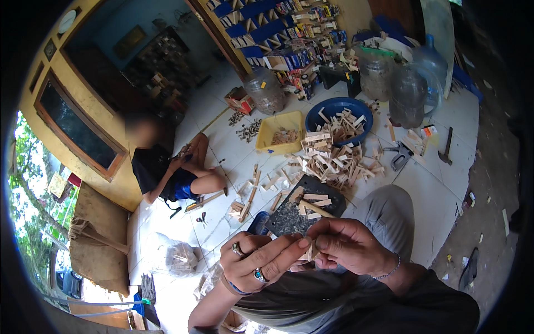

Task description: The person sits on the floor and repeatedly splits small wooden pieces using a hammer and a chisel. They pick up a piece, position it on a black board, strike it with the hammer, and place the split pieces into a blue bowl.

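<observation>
My left hand (261, 260), with rings on two fingers, and my right hand (351, 245) meet in front of my lap. Between their fingertips they grip a small pale wooden piece (307, 254), mostly covered by the fingers. The fingers of both hands are closed on it. Just beyond my hands lies a dark, dusty board (289, 215) on the floor. Several wooden strips (316, 197) rest on it. Past the board is a large heap of small wooden pieces (334, 161).
A blue basin (369, 129) and a yellow tub (262, 146) hold wooden pieces. Right of the heap lie a staple gun (400, 158) and a hammer (446, 146). Another person (158, 170) sits on the left. Scissors (202, 219) and a plastic bag (167, 255) are nearer.
</observation>
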A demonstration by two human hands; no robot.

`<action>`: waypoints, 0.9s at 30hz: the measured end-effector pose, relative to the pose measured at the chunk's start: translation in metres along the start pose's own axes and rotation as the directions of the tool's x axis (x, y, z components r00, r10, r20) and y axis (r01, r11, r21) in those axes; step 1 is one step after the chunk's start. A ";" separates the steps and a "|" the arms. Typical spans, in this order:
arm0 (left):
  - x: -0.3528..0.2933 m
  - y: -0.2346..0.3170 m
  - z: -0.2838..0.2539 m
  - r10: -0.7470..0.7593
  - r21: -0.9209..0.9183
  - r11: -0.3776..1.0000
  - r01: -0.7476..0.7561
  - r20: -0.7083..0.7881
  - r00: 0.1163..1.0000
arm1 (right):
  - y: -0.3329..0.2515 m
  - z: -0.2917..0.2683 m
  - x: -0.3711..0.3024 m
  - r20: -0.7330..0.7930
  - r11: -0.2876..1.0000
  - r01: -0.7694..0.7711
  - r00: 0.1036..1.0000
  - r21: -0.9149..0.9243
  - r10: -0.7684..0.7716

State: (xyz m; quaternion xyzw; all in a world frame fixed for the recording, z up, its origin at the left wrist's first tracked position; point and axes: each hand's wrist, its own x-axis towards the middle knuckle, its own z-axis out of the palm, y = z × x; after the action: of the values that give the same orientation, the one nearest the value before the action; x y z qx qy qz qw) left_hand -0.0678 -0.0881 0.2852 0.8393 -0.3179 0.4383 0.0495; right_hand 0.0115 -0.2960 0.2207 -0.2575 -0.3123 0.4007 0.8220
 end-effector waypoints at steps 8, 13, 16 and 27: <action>-0.033 -0.033 0.029 -0.127 -0.101 0.986 0.130 0.039 0.991 | 0.018 -0.028 0.025 -0.071 0.998 -0.057 0.996 0.041 0.060; -0.066 -0.046 0.051 -0.188 -0.122 0.972 0.199 0.100 0.977 | 0.039 -0.052 0.034 -0.125 0.985 -0.125 0.982 0.116 0.140; -0.082 -0.050 0.066 -0.252 -0.133 0.951 0.278 0.185 0.950 | 0.056 -0.069 0.037 -0.211 0.976 -0.202 0.954 0.083 0.215; -0.126 -0.069 0.095 -0.580 -0.069 0.648 0.759 0.601 0.550 | 0.037 -0.192 0.055 -0.628 0.994 -0.011 0.776 -0.105 -0.057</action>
State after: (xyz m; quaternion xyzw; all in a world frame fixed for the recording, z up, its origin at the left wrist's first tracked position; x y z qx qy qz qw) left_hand -0.0131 -0.0056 0.1445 0.9614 -0.0353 0.0778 0.2616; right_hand 0.1580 -0.2637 0.0833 -0.4147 -0.0429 0.2648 0.8695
